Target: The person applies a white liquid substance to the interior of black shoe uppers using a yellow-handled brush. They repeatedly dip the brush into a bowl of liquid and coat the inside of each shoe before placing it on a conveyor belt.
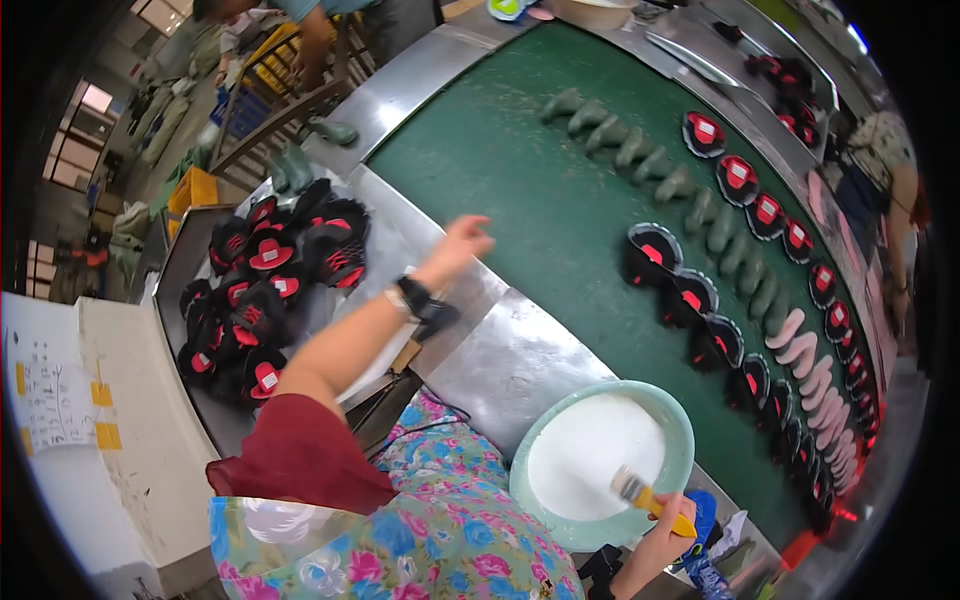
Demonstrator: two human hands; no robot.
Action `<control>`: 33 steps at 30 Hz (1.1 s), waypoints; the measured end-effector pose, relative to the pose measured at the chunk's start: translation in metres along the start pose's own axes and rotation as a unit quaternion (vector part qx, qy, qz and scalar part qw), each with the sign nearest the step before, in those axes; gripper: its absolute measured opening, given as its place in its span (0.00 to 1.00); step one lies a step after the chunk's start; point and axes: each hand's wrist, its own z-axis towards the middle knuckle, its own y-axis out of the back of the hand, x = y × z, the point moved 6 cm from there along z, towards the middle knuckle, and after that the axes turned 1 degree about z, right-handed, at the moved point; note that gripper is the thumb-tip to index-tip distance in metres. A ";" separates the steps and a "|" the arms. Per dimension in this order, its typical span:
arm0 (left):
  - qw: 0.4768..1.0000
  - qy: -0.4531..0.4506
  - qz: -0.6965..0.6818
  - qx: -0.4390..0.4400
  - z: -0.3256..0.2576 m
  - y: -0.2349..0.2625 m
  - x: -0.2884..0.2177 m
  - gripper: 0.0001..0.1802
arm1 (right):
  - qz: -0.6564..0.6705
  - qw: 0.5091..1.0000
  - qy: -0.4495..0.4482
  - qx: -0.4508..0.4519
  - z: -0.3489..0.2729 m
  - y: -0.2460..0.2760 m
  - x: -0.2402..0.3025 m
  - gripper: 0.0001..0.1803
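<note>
My right hand [660,545] is closed around the yellow handle of a paintbrush [632,487]. The bristles are over a pale green basin [683,425] of white liquid [590,455]; I cannot tell whether they touch it. My left hand [455,253] reaches out empty over the edge of the green belt [480,150], fingers partly stretched. A wristband circles that wrist. Left of that arm, black and red shoe uppers [270,250] lie heaped in a metal tray. More black and red uppers [697,292] form a row along the belt.
Dark green shoe lasts [675,184], pink foot-shaped pieces [808,365] and another line of uppers [738,175] run along the belt's far side. Loose lasts [290,168] lie beyond the heap. Other people [315,35] work at the far left and right.
</note>
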 end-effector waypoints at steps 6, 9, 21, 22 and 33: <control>0.755 -0.152 0.593 -0.234 -0.085 0.218 0.019 0.36 | 0.013 0.998 -0.036 0.051 -0.014 -0.014 0.005 0.11; 0.971 0.005 0.207 -0.120 -0.088 0.211 0.034 0.30 | 0.021 0.996 0.040 0.072 -0.024 -0.019 0.016 0.11; 0.864 -0.291 -0.203 0.356 -0.130 -0.071 -0.170 0.28 | 0.064 0.958 0.277 -0.034 -0.077 -0.070 0.100 0.11; 0.832 -0.256 -0.275 0.409 -0.134 -0.073 -0.172 0.27 | 0.074 0.945 0.317 -0.036 -0.080 -0.076 0.108 0.13; 0.838 -0.214 -0.271 0.424 -0.163 -0.091 -0.171 0.46 | 0.134 0.896 0.402 0.133 -0.093 -0.082 0.134 0.19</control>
